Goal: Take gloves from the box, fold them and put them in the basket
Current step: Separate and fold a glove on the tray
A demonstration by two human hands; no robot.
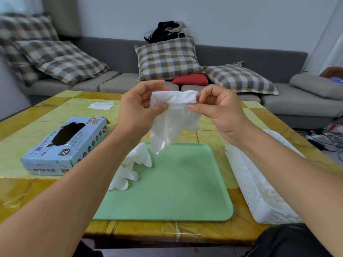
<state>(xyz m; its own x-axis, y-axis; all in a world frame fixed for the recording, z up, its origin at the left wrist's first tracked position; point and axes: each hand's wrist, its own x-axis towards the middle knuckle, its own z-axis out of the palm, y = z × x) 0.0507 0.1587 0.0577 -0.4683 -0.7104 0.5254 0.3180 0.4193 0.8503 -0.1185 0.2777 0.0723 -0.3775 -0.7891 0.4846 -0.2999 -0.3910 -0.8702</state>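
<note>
Mid-task: my left hand (138, 106) and right hand (216, 106) pinch one thin white disposable glove (171, 117) unfolded above the green plastic tray (185, 182), more gloves (130, 167) unfolded there, white perforated basket (246, 182) apparently holding some.

We see a thin, translucent white glove (172, 115) pinched by its cuff between our two hands, hanging limp with its fingers drooping below the grip. Beneath the grip and toward our left, more white gloves (131, 166) lie crumpled in a loose heap. Farther left of the grip sits the light blue box (65, 145), flat, its oval opening dark. Below and right of the grip stands the white perforated basket (259, 186).
</note>
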